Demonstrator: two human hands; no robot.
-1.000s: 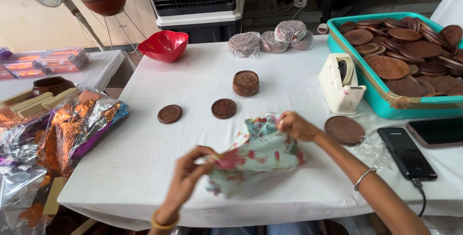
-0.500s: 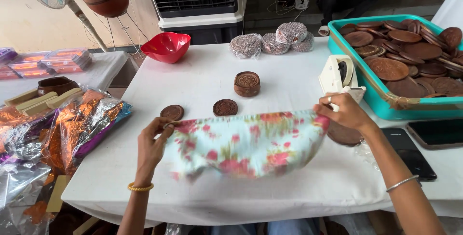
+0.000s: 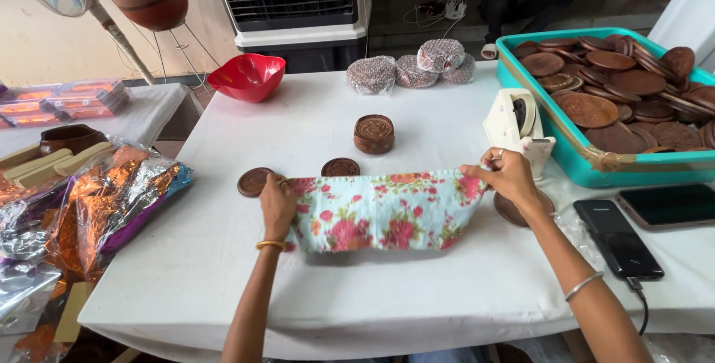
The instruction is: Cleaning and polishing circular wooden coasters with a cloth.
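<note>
Her left hand (image 3: 277,205) and right hand (image 3: 508,177) are spread wide apart, each pinching a top corner of a flowered cloth (image 3: 383,212) pulled flat between them, just over the white table (image 3: 417,288). Two brown discs (image 3: 255,181) lie right behind the cloth's left end, a round carved box (image 3: 374,134) further back. Beside the right hand stands a tape dispenser (image 3: 514,121), then a teal tray (image 3: 555,154) of wooden plates.

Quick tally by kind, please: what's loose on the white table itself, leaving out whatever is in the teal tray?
Floral cloth: 1
Brown discs: 3
Round carved box: 1
Wrapped bundles: 3
Red bowl: 1
Tape dispenser: 1
Phones: 2
Total: 12
</note>
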